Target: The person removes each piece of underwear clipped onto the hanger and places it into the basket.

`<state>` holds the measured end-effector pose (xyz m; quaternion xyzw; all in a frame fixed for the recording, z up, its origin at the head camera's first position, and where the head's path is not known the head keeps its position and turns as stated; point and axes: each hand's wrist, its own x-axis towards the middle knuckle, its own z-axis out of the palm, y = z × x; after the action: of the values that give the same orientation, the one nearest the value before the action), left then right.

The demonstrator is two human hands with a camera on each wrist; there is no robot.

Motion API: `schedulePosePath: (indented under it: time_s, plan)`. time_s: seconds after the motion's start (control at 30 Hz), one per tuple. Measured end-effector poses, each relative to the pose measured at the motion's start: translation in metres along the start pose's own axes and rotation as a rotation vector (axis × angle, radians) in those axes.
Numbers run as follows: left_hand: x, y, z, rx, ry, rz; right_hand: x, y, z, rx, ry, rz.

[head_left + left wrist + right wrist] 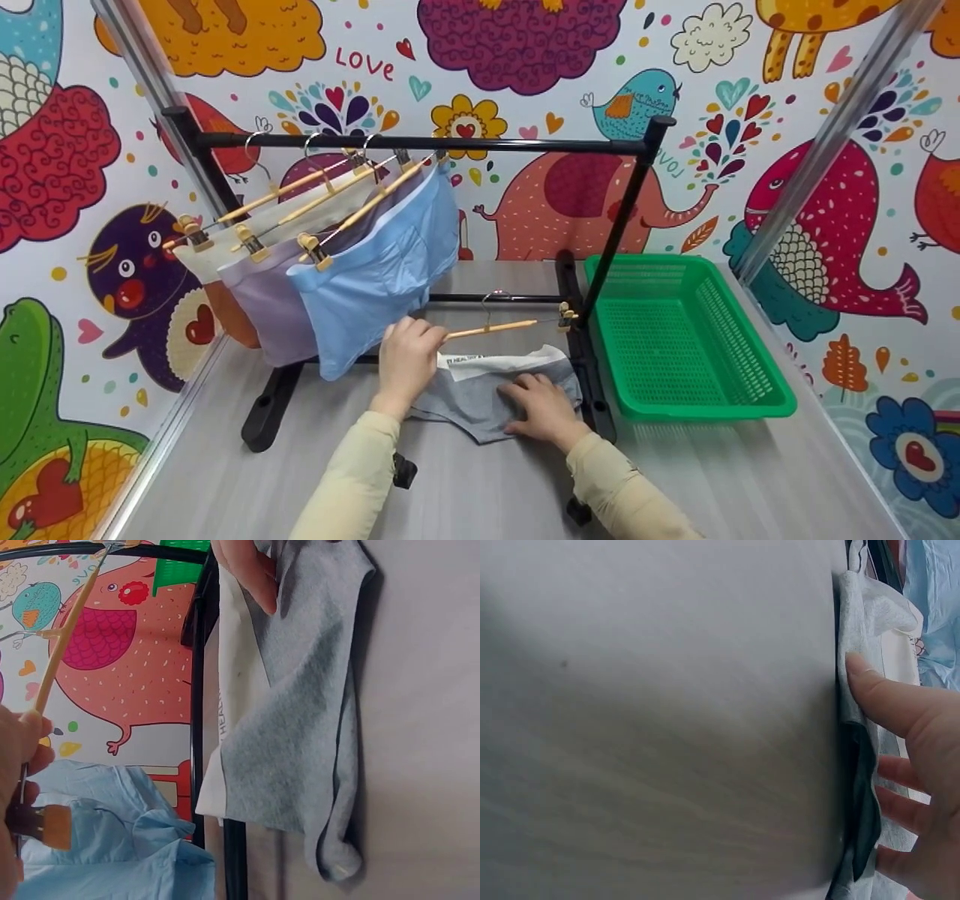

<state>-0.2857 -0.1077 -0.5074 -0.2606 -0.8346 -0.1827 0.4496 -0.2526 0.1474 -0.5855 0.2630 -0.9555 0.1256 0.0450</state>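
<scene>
My left hand grips one end of a wooden clip hanger, raised above the table. Its clip beside the hand shows in the left wrist view, and another clip is at the far end. Grey underpants with a white printed waistband lie on the table below the hanger. On their right side rests my right hand, fingers spread over the cloth. In the right wrist view its thumb touches the near part of the fabric.
A black rack carries several hangers on the left, with light blue underpants, purple ones and a paler pair behind. To the right stands a green plastic basket. A patterned wall closes off the back.
</scene>
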Motion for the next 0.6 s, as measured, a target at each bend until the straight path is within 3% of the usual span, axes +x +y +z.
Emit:
schedulePosePath:
  time_s: [0.37,0.6]
  plan:
    - [-0.0012,0.0003,0.0007,0.001,-0.013,-0.015,-0.0005,-0.0042,0.0011,-0.027,0.009,0.009]
    - [-0.0012,-0.0006,0.0013,0.015,-0.016,-0.013,0.0,-0.0043,0.0038,-0.033,0.069,-0.023]
